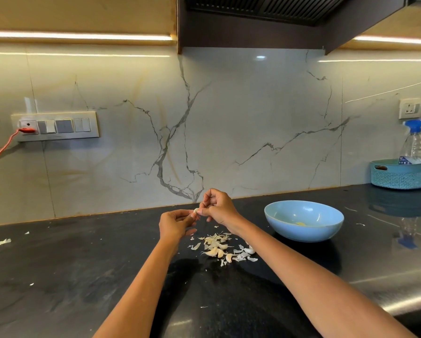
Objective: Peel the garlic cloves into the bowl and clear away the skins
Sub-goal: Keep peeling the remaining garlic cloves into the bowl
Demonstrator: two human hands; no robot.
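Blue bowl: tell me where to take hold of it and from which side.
Grip the blue bowl at its rim, from above on its near left edge. It stands upright and open on the counter, its walls curve outward and offer no handle, and both hands, left and right, work just left of it.

At your twelve o'clock stands a marble wall [229, 123] under a dark hood [265, 18]; light strips [77, 36] glow at ten, switches [56, 126] at nine.

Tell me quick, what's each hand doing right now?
Left hand: fingers holding a garlic clove.
Right hand: fingers pinching the same clove.
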